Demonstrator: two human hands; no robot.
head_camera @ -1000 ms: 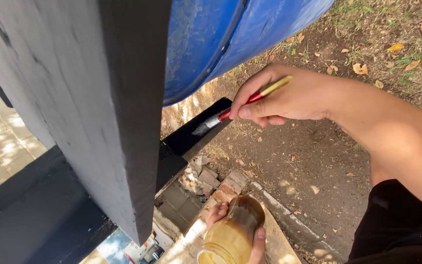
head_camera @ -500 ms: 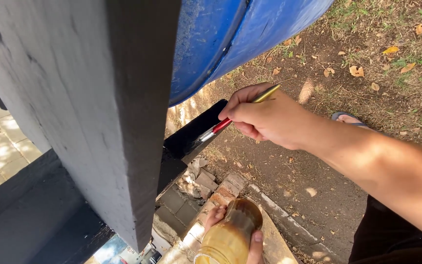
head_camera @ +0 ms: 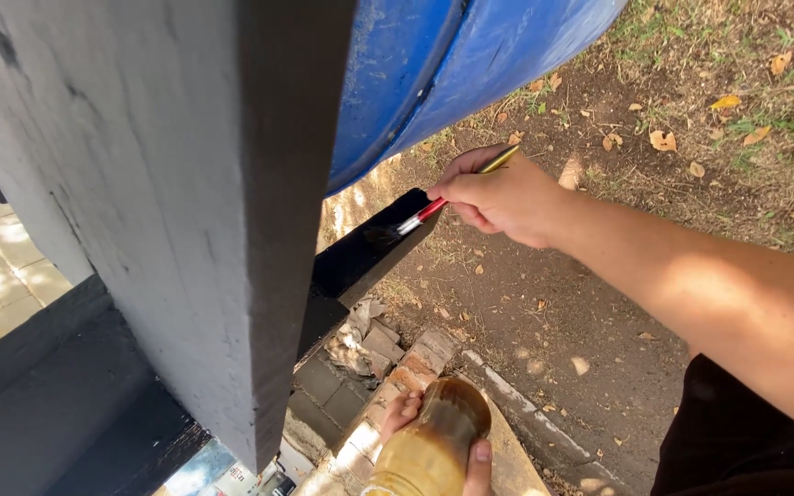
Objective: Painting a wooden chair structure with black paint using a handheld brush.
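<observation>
My right hand (head_camera: 507,197) has its grip clamped on the paintbrush (head_camera: 448,197), bristles on the black rail (head_camera: 374,248) at nine o'clock; my left hand (head_camera: 415,427) grips the brown jar (head_camera: 438,436) at six o'clock.

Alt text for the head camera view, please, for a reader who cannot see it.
The right hand holds a small paintbrush, bristles against a black-painted wooden rail beside a thick grey post. Below, the left hand grips a brownish bottle above old bricks. A blue barrel lies on leaf-strewn dirt behind.
</observation>
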